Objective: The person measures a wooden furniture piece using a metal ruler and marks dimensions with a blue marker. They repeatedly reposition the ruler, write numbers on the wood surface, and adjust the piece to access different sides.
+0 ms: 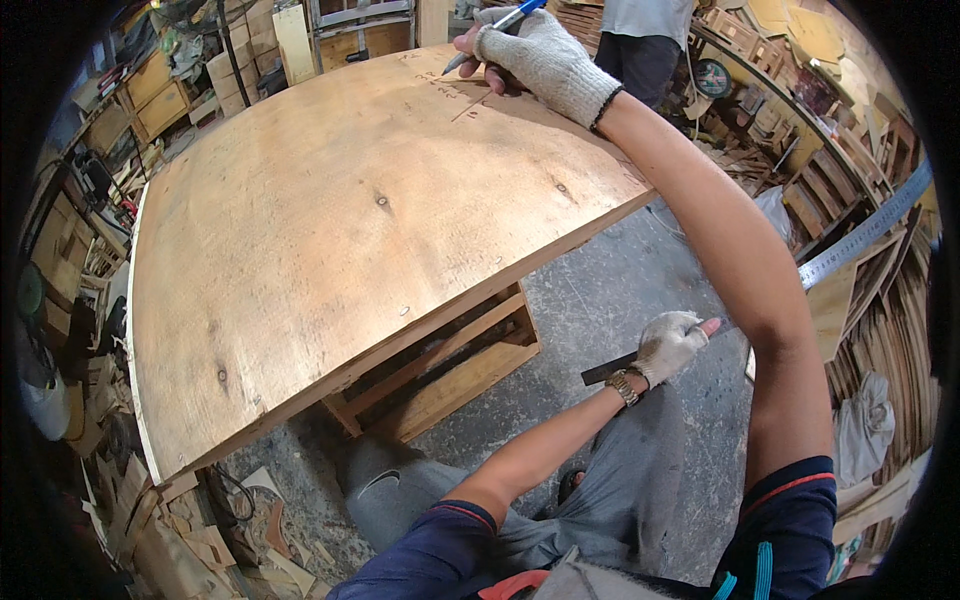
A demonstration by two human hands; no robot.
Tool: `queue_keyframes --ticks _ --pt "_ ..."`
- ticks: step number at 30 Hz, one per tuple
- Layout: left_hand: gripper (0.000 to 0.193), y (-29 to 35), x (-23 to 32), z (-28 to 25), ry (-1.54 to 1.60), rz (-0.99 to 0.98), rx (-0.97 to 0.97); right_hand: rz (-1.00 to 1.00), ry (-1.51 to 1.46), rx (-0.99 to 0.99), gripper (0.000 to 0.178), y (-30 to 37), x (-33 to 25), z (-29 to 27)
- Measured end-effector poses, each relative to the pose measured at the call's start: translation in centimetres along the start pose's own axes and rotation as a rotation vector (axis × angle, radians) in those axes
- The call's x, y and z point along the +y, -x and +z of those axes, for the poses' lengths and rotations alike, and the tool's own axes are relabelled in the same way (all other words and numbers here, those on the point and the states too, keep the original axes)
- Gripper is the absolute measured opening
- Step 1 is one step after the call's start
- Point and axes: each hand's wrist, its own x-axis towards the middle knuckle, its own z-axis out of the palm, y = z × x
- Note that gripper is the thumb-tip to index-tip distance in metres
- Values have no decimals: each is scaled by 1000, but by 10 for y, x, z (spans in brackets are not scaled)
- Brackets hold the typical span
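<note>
Marking out seems to be the step in hand: the right hand (550, 68), gloved, is gripping a pen (520, 14) between its closed fingers, its tip pointing down at reddish handwritten marks (466, 107) on the far right part of a plywood board (300, 230). Whether the tip is touching the wood, I cannot tell. The left hand (668, 350), also gloved, is clasping a long metal ruler (865, 235) off the near right side of the board, well apart from the marks. The next move is probably calling for a steady pen at the marks, and, if a straight line is wanted, for bringing the ruler up flat onto the face.

The board's long near edge is running from the near left corner to the right one, where the right forearm is passing over. A slatted wooden frame (450, 390) is showing beneath it. Bare floor (590, 290) is giving the left hand room, but the ruler's far end is pointing toward stacked wood (905, 340) at the right, and a person (645, 45) is standing just beyond the far right
</note>
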Motion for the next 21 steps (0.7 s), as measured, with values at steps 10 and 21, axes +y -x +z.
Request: queue_keyframes --ticks 10,21 --pt "62 -2 -9 -8 -5 -37 -38 -16 -164 -126 24 -7 -6 23" --pt "58 -3 -15 4 51 -29 -21 -101 192 15 23 -1 -13 33"
